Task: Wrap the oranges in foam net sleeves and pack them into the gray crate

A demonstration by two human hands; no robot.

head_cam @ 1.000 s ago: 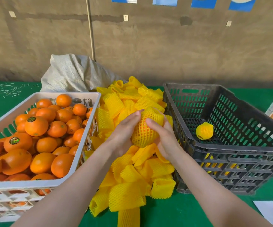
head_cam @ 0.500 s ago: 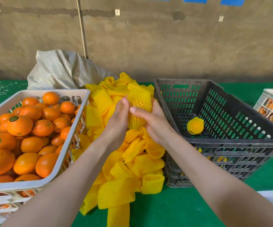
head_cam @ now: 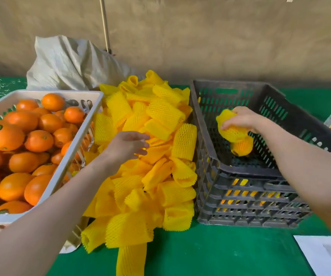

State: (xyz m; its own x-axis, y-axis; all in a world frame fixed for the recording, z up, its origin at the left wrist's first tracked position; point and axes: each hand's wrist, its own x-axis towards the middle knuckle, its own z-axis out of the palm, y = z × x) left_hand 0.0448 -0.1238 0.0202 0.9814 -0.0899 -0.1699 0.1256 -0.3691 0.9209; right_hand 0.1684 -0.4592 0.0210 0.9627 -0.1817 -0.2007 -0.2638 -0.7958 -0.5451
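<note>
Inside the gray crate [head_cam: 250, 173], fingers of a person's right hand [head_cam: 242, 118] curl round a sleeved orange [head_cam: 230, 130], held just above a second wrapped orange [head_cam: 242, 148] on the crate floor. The left hand [head_cam: 128, 144] hovers with fingers loose and holding nothing over the yellow foam sleeve pile [head_cam: 160, 116]. Bare oranges [head_cam: 39, 140] fill the white crate [head_cam: 79, 136] alongside.
</note>
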